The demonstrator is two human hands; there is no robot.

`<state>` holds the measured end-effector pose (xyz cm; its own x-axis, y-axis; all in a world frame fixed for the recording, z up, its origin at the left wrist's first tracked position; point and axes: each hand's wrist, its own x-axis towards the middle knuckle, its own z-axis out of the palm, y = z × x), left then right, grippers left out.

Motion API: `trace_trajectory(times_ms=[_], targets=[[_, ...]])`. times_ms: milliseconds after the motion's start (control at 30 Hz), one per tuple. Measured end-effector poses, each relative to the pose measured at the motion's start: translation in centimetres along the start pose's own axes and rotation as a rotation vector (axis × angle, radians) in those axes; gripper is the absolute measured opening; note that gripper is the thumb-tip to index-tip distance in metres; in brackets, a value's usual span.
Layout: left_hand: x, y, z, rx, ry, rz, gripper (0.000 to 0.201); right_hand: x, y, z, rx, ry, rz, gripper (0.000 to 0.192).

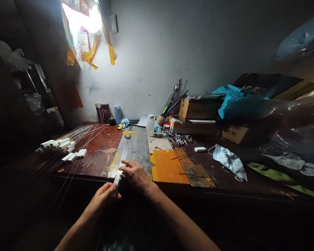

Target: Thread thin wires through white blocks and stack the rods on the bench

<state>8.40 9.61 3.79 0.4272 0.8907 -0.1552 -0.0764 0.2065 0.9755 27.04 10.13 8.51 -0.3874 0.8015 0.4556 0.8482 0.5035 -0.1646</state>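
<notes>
Both hands met at the near edge of the bench as I watched the feed. My left hand (pixel 104 195) had its fingers pinched round the near end of a thin pale strip (pixel 117 180), which jutted off the edge toward me. My right hand (pixel 134 174) lay flat on the bench, fingers pressed together over the strip where it met the long metal ruler (pixel 125 150). Just right of that hand sat an orange patch (pixel 167 167) on the worktop. Off to the left lay thin rods tipped with white blocks (pixel 68 148), fanned across the red-brown table (pixel 99 157). Further right, a blue face mask (pixel 229 160) lay well apart from the hands. Beyond the ruler stood a white bottle (pixel 150 125), and cardboard boxes (pixel 196 115) sat against the wall.
</notes>
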Motion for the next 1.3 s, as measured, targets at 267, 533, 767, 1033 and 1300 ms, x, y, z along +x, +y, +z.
trace_trajectory(times_ms=[267,533,767,1033,1300], targets=[[-4.9,6.7,-0.5,0.431,-0.167,0.046,0.063,-7.0,1.9,-11.1,-0.254,-0.012,-0.018,0.012],[-9.7,2.7,0.9,0.346,-0.023,0.134,0.026,-20.4,1.1,-15.2,-0.268,0.071,0.386,0.017],[-3.1,0.5,6.5,-0.191,-0.076,-0.056,0.048,-26.3,-3.1,-10.5,0.157,0.024,0.687,0.019],[3.7,3.9,9.4,-0.406,0.037,0.023,0.013,-27.4,-4.2,-7.9,0.4,0.05,0.799,0.019],[7.7,5.7,12.0,-0.368,0.003,0.025,0.003,-27.8,-2.9,-5.6,0.391,0.088,0.935,0.011]])
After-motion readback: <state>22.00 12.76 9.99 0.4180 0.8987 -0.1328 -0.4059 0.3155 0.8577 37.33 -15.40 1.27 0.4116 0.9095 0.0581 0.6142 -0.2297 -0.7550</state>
